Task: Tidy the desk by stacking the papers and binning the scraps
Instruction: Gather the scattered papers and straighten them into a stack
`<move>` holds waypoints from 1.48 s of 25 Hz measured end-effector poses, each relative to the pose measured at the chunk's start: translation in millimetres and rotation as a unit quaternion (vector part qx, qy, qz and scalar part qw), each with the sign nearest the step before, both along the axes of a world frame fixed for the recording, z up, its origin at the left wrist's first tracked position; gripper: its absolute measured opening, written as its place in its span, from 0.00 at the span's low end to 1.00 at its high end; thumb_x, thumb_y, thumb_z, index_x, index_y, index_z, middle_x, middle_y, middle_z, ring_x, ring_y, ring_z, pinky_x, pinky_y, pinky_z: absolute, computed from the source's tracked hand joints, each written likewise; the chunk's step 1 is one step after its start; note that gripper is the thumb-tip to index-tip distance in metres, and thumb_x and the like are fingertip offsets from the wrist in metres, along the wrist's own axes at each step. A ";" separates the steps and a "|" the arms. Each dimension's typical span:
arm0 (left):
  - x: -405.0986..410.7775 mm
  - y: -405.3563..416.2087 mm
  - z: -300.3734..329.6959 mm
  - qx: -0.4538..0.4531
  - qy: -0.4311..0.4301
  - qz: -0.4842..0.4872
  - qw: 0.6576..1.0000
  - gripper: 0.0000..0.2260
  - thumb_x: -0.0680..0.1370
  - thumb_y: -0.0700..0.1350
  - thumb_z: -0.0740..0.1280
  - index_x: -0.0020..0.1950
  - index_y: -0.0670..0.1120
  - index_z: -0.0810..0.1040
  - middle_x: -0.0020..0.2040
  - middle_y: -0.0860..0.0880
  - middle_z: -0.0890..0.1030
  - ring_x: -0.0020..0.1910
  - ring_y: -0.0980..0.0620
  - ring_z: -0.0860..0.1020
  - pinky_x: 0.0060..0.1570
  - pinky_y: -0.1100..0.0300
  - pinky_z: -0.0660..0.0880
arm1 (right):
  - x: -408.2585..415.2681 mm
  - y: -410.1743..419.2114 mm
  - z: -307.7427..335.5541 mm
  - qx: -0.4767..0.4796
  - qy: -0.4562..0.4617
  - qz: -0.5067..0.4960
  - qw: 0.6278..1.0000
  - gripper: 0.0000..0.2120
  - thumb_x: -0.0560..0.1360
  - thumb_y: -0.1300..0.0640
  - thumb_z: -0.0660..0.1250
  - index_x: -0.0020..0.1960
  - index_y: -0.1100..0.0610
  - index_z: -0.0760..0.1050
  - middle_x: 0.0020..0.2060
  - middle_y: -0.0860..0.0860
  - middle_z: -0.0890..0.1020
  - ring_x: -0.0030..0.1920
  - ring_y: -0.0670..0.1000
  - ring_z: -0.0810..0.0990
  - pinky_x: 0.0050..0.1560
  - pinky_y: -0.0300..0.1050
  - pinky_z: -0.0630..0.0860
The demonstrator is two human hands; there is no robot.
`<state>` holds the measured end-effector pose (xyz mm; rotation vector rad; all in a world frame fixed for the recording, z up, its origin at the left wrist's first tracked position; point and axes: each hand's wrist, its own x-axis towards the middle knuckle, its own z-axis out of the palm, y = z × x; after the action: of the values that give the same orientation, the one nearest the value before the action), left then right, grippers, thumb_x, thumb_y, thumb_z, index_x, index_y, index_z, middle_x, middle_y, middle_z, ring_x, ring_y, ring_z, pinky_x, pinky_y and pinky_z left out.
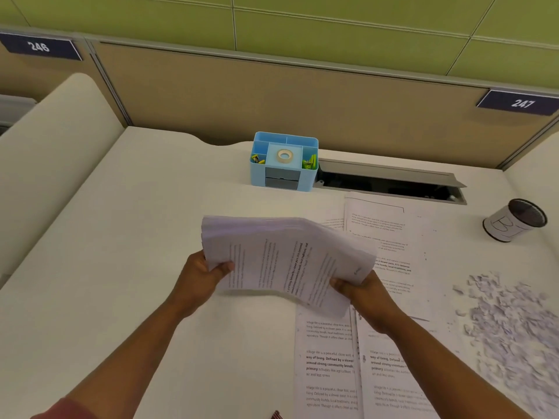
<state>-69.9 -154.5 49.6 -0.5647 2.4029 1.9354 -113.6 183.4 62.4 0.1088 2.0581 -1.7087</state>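
A thick stack of printed papers (281, 255) is lifted above the white desk (136, 237), sagging in the middle. My left hand (202, 275) grips its left edge with the thumb on top. My right hand (360, 290) grips its right lower corner. More printed sheets (390, 358) lie flat on the desk beneath and to the right of the stack. A heap of small white paper scraps (508, 322) is spread at the right edge of the desk. A small cylindrical bin (514, 220) with a white label lies tipped at the far right.
A light blue desk organiser (284, 163) with a tape roll and yellow clips stands at the back centre. An open cable slot (390, 184) runs behind the sheets. A tan partition (272, 95) with number plates 246 and 247 closes the back.
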 end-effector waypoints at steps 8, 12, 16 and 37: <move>-24.8 4.0 51.5 0.024 -0.035 -0.163 0.986 0.10 0.74 0.45 0.76 0.54 0.48 0.82 0.47 0.53 0.87 0.46 0.53 0.86 0.46 0.58 0.80 | 21.6 43.8 36.8 -0.090 -0.059 0.001 0.994 0.16 0.77 0.69 0.68 0.63 0.59 0.78 0.56 0.61 0.84 0.58 0.64 0.83 0.59 0.70 0.78; -23.5 31.4 42.9 0.130 -0.076 -0.106 0.983 0.31 0.61 0.74 0.74 0.45 0.47 0.80 0.36 0.50 0.82 0.33 0.55 0.77 0.32 0.63 0.72 | 36.3 70.8 29.8 -0.158 -0.103 -0.089 0.978 0.20 0.73 0.68 0.69 0.64 0.60 0.78 0.59 0.60 0.83 0.61 0.64 0.82 0.63 0.69 0.75; -13.5 99.2 27.4 0.460 -0.077 -0.010 0.885 0.31 0.63 0.72 0.73 0.52 0.48 0.84 0.49 0.45 0.85 0.48 0.45 0.82 0.50 0.49 0.79 | 47.1 89.9 21.3 -0.220 -0.087 -0.195 0.952 0.19 0.75 0.72 0.66 0.63 0.58 0.77 0.58 0.57 0.85 0.57 0.59 0.84 0.55 0.61 0.82; 2.6 311.1 33.9 0.144 -0.075 0.094 0.982 0.13 0.82 0.34 0.64 0.62 0.49 0.74 0.51 0.47 0.87 0.49 0.46 0.86 0.51 0.47 0.83 | 6.1 253.3 38.0 -0.200 -0.132 -0.009 0.971 0.16 0.79 0.56 0.68 0.66 0.58 0.79 0.61 0.60 0.83 0.61 0.64 0.81 0.64 0.69 0.75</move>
<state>-67.3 156.6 83.5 -0.9107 1.9974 2.1708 -107.6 436.6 100.4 0.2135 1.4980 -1.9657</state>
